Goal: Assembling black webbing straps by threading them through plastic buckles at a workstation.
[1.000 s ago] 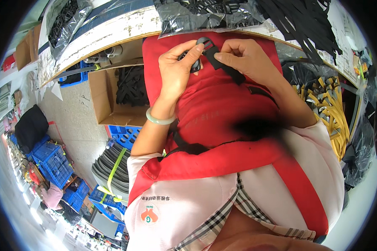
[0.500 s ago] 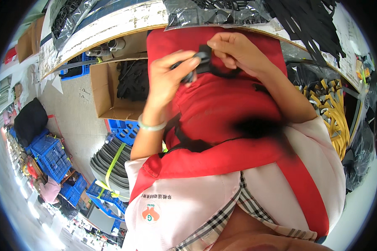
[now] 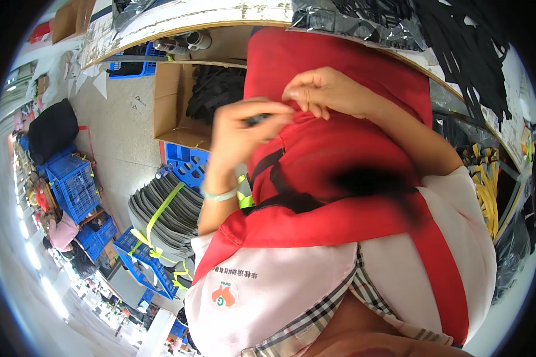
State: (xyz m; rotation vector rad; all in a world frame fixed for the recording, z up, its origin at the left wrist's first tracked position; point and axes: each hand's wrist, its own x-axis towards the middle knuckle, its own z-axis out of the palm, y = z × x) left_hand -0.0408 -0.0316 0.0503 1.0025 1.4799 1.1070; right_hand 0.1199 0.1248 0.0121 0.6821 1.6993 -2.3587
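My left hand (image 3: 235, 134), slightly blurred, is raised over the red apron (image 3: 339, 59) with thumb and fingers curled together. A small dark tool (image 3: 256, 119) shows between them; its kind is not clear. My right hand (image 3: 330, 92) is just to the right, fingers bent and thumb against the index finger. Whether anything thin is pinched there is hidden. The fingertips of both hands are close together. Left of my left hand stands an open cardboard box (image 3: 167, 101) with a heap of black straps (image 3: 215, 95) in it.
A worn white worktable (image 3: 232, 15) runs along the far side, bearing plastic-wrapped goods (image 3: 351, 27) and hanging black strips (image 3: 458, 53). Yellow straps (image 3: 487, 184) hang at right. On the left are banded grey sheets (image 3: 161, 205), blue crates (image 3: 71, 187) and a black sack (image 3: 52, 128).
The black strap stretched between my hands is no longer visible there. My right hand has come lower, and the left has turned. The whole view has shifted, with surroundings appearing further right.
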